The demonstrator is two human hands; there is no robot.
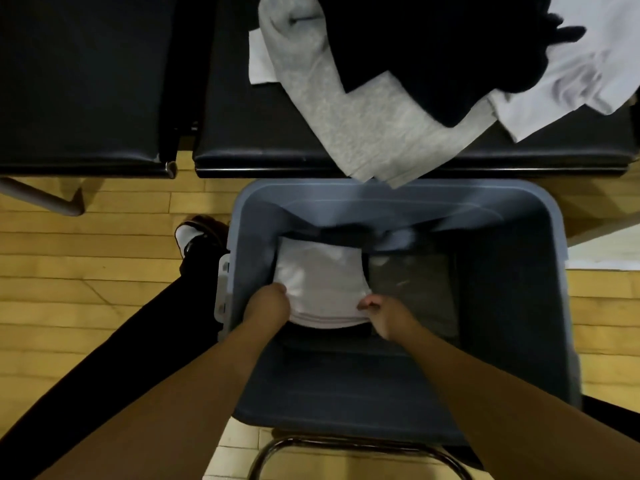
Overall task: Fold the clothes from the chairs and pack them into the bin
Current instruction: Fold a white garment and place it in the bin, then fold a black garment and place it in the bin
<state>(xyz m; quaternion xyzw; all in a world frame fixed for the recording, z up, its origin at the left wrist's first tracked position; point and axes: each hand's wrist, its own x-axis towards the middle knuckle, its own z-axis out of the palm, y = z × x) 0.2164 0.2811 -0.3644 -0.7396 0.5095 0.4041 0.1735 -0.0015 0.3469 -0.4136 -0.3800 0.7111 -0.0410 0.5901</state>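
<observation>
Head view: both hands are down in the bin (512,306), holding a folded white shirt (320,278). Left hand (266,304) grips the shirt's near-left corner, fingers curled under and hidden. Right hand (386,315) pinches the near-right corner, fingers curled on the edge. The shirt sits in the bin's left half on something dark, its long axis running away from the person, so it lies straight ahead of both hands, near edge between them. Neither hand is clearly nearer. A dark folded item (412,285) lies just right of it, touching or nearly so; can't tell. My guess: placement step, release next, and the shirt should stay square if both corners drop together. On the chair (242,98) beyond the bin are a grey piece (346,116), a black piece (415,53) and a white piece (571,81), unfolded, grey hanging over the bin rim. Roughly midway.
</observation>
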